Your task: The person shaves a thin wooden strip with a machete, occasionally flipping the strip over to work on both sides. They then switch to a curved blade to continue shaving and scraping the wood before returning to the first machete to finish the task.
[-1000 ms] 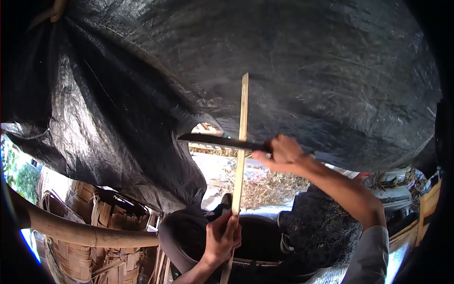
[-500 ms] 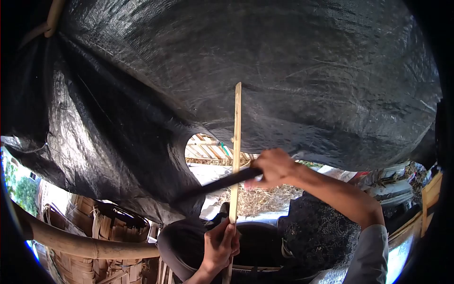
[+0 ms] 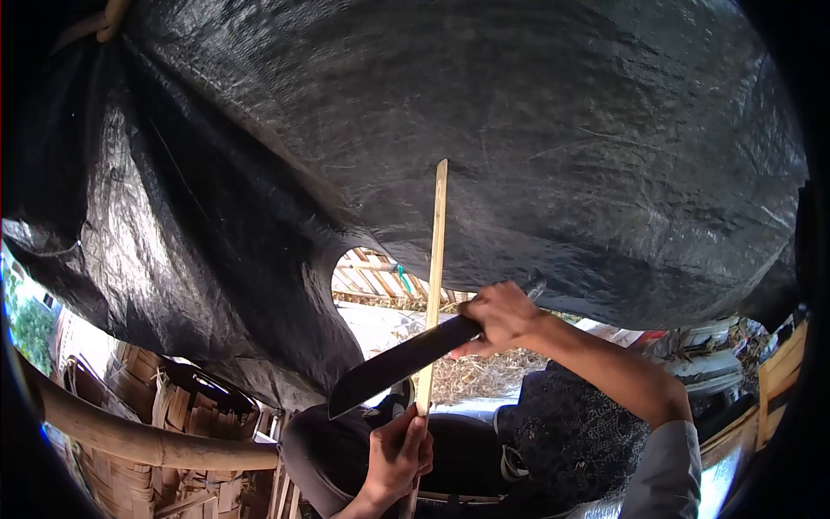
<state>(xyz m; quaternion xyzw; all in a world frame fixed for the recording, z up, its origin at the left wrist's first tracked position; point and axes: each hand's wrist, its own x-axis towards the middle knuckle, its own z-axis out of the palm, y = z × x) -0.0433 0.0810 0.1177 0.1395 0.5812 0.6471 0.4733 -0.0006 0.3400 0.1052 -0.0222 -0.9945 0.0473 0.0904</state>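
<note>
A long pale bamboo strip (image 3: 438,233) stands nearly upright in the middle of the view. Low on it, my left hand (image 3: 399,454) is wrapped round the strip. My right hand (image 3: 501,318) grips the handle of a wide dark machete (image 3: 402,363), whose blade slants down to the left and crosses in front of the strip, above my left hand. The blade tip is left of the strip. Whether the edge touches the strip, I cannot tell.
A black tarp (image 3: 553,156) hangs across the top and left. Woven bamboo baskets (image 3: 194,415) stand at the lower left behind a thick bamboo pole (image 3: 156,448). Dry straw (image 3: 475,376) lies on the ground beyond my legs. Wooden boards (image 3: 782,372) are at the right.
The machete blade has swung a little lower and shows its broad side more clearly. My right hand has shifted slightly down and right. My left hand keeps its hold on the strip.
</note>
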